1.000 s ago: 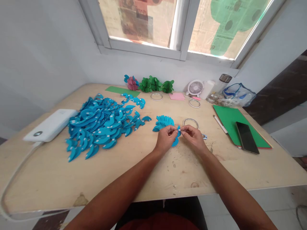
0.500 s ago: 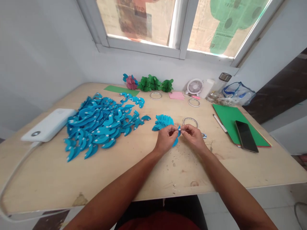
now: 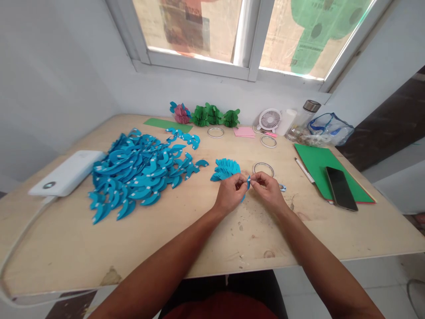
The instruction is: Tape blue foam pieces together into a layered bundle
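Note:
My left hand (image 3: 231, 191) is closed in a pinch on a blue paper crescent (image 3: 243, 197), mostly hidden behind the fingers. The fingertips of my right hand (image 3: 267, 188) are pressed together at a small white square (image 3: 249, 180) on the crescent's upper end. Both hands nearly touch above the table. Just beyond my left hand lies a fanned stack of blue paper pieces (image 3: 226, 169). To the left spreads a large heap of blue crescents (image 3: 142, 164) with white squares on them.
A white power bank (image 3: 68, 173) with a cable lies at left. Metal rings (image 3: 263, 169), folded green paper shapes (image 3: 212, 115) and a small fan (image 3: 270, 120) are farther back. At right, a phone (image 3: 341, 188) rests on green sheets (image 3: 314, 159) beside a pen (image 3: 304, 171).
The blue crescent has turned slightly between my fingers, and less of it and its white square shows. My hands have hardly moved; the rest is unchanged.

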### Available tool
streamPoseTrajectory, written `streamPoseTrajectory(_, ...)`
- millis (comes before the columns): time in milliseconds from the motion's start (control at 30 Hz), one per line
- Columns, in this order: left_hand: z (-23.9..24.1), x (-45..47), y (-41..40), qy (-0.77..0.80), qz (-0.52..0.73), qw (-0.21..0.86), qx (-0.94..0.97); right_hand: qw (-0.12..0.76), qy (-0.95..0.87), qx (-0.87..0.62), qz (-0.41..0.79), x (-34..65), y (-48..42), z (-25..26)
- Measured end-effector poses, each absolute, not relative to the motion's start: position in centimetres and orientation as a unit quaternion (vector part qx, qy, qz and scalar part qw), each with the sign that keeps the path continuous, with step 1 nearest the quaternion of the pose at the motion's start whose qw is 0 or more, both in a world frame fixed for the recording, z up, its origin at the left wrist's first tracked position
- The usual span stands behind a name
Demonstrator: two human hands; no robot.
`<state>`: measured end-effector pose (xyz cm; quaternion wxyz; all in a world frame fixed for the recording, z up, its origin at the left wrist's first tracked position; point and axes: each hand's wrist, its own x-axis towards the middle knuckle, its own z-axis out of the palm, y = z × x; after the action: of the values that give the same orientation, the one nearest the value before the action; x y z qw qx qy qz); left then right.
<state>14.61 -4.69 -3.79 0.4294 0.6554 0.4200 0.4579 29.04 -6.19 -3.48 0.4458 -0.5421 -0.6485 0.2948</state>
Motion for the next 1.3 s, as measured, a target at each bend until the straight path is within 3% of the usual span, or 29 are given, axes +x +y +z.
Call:
streamPoseTrajectory(933,-4.24,14.54,-4.56,0.415,0.450,0.458,0.644,0.427,-0.678,-0.540,0.259,28.89,-6.37,-3.04)
streamPoseTrajectory(1300,-4.01,14.43,-4.55,0.431,0.454,0.390,0.675,0.392,-0.750,-0.517,0.131,28.75,-6.80,-2.89)
